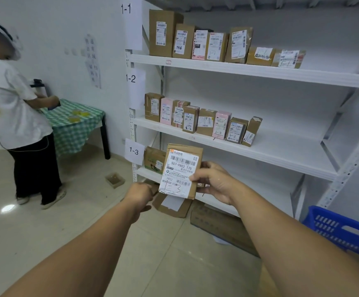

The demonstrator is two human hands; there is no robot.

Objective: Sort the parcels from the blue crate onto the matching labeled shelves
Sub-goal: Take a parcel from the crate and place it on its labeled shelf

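Note:
A brown parcel point(181, 170) with a white label, hand-marked "1-3", is held upright in front of the lowest shelf. My right hand point(215, 182) grips its right edge. My left hand point(141, 195) is at its lower left corner; its fingers are hidden, and whether it grips the parcel is unclear. The white rack carries tags "1-1" point(126, 8), "1-2" point(131, 78) and "1-3" point(134, 151). Several parcels stand on the top shelf point(260, 70) and on the middle shelf point(270, 146). One box point(154, 160) sits on the 1-3 shelf. The blue crate point(341, 230) is at the right edge.
Flat cardboard pieces point(217, 224) lie on the floor under the rack. Another person point(13, 108) stands at the left beside a table with a green checked cloth point(75, 123). A small brown tray point(115, 179) sits on the tiled floor.

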